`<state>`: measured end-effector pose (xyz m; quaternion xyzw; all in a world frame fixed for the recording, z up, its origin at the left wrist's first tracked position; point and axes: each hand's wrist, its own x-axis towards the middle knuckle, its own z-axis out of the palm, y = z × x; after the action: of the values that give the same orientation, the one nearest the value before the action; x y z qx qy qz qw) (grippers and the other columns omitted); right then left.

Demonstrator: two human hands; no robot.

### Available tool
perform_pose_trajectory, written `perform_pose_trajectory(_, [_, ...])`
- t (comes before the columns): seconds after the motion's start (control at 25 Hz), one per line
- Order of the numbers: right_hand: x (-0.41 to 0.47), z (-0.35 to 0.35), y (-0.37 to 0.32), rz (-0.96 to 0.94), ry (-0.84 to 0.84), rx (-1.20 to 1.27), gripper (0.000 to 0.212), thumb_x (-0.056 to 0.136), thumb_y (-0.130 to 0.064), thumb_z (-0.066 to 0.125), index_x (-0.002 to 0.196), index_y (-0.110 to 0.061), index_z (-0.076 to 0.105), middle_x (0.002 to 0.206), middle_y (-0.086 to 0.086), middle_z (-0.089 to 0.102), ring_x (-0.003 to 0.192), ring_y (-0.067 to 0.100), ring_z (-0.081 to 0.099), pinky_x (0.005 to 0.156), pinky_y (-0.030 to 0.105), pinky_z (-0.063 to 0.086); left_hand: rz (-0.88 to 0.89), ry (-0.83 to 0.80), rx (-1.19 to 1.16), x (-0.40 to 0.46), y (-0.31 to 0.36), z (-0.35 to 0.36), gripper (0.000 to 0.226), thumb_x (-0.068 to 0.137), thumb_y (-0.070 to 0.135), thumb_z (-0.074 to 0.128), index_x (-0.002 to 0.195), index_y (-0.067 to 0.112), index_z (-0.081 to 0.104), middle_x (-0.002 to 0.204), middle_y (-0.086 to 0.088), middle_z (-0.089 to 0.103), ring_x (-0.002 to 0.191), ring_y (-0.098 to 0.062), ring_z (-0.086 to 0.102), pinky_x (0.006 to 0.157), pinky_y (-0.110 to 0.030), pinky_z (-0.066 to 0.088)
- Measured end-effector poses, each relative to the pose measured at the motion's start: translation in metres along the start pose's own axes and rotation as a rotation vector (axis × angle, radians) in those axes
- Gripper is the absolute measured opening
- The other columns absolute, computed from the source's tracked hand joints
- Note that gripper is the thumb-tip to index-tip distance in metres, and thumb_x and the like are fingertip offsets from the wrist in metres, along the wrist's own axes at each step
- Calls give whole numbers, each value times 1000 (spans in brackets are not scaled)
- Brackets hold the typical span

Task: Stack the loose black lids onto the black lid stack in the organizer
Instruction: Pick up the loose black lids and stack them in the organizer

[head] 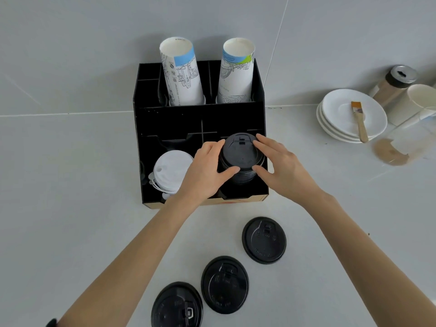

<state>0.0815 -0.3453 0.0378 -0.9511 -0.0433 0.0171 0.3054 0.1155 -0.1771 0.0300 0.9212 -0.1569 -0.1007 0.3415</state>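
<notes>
Both hands cup the black lid stack [240, 159] in the organizer [151, 128], front right bay. Left hand [207, 168] and right hand [280, 166]: fingers pinching its sides. Square rims, press evenly. Three loose lids [264, 240] wait on the table [70, 208].

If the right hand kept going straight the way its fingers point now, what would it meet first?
The right hand points left and slightly away, its fingers already against the black lid stack in the organizer. That stack comes first; beyond it is the left hand, holding the other side.
</notes>
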Motion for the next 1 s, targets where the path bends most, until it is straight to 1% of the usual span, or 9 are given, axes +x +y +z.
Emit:
perform_pose_trajectory(0.08, [1,1,-1,-2,1,-20,53,86,-12,54,134,-9,33,149,5,29,136,19,26,101,14,16,-2,-14,13,3,-1,-1,67,80,32,62,136,14,29,135,-9,41,121,-25,43,100,-37,40])
perform_pose_trajectory(0.2, [-1,3,-5,19,24,-25,51,85,-11,55,132,-7,36,147,7,33,135,21,28,107,27,26,-9,-20,8,2,-1,-1,67,81,32,61,136,14,28,136,-8,40,121,-24,43,100,-36,40])
perform_pose_trajectory(0.28, [-3,4,-6,30,41,-24,50,85,-12,55,132,-7,36,146,7,34,134,22,28,108,31,27,-10,-24,9,1,0,0,67,82,31,61,137,13,26,138,-9,38,122,-25,43,102,-37,40])
perform_pose_trajectory(0.36, [-7,5,-7,34,56,-19,50,85,-13,55,132,-9,36,146,7,34,134,21,29,107,29,26,-7,-35,15,-2,1,0,68,82,29,60,137,13,24,140,-9,35,124,-25,41,103,-39,39])
perform_pose_trajectory(0.48, [-18,4,-6,41,99,9,51,85,-15,55,132,-12,36,145,5,36,133,21,31,103,22,23,-3,-22,16,-12,0,-3,69,82,27,60,138,14,22,142,-10,33,124,-25,41,100,-36,39])
perform_pose_trajectory(0.64, [-44,2,0,69,100,19,51,85,-18,56,132,-15,36,144,2,37,133,19,32,101,18,19,50,26,-15,-36,3,-1,63,83,25,59,136,16,27,136,-6,39,116,-18,46,89,-24,36])
perform_pose_trajectory(0.72, [-60,3,4,85,93,18,52,85,-19,57,132,-15,36,143,2,38,132,19,33,101,19,20,98,28,-44,-51,6,5,58,83,22,58,134,15,31,132,-5,44,114,-15,47,89,-21,34])
perform_pose_trajectory(0.84, [-87,10,11,116,55,39,54,84,-20,58,133,-16,35,143,2,39,132,18,34,102,19,20,145,-72,-38,-71,7,23,54,84,21,57,132,15,33,130,-6,46,116,-16,47,96,-23,34])
perform_pose_trajectory(1.0, [-116,24,21,164,-30,68,58,83,-23,59,134,-19,32,144,0,36,132,15,32,102,18,20,102,-237,12,-84,1,48,60,84,27,57,136,16,27,139,-5,39,126,-19,39,106,-31,32])
